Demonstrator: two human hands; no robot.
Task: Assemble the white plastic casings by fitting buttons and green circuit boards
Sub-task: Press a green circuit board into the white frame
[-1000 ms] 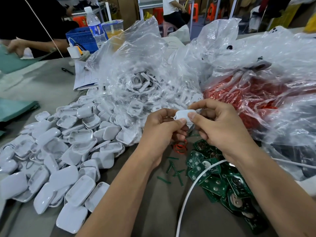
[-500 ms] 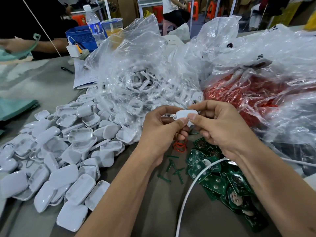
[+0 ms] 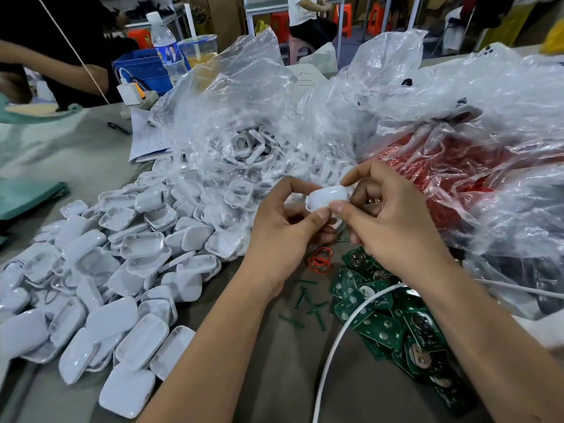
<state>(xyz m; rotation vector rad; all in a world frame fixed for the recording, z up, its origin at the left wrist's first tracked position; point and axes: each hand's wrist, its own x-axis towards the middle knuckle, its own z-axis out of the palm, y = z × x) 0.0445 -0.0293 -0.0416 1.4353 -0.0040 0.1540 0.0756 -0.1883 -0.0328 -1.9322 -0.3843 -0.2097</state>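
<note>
both hands hold one white casing (image 3: 328, 197) above the grey table (image 3: 268, 377), in front of the clear bags. left hand (image 3: 282, 236): thumb and curled forefinger pinch the casing's left end. right hand (image 3: 387, 221): thumb pressed on the near edge, forefinger curled over the top, remaining fingers curled behind. the two thumb tips meet at the casing's front edge. a heap of white casing halves (image 3: 100, 285) lies left of the forearms. green circuit boards (image 3: 393, 328) are piled under the right wrist, with a white cable (image 3: 341, 337) across them. red rubber bands (image 3: 320, 261) lie below the hands. the clear bag of white parts (image 3: 244, 138) sits behind, a bag of red parts (image 3: 457, 178) to the right.
</note>
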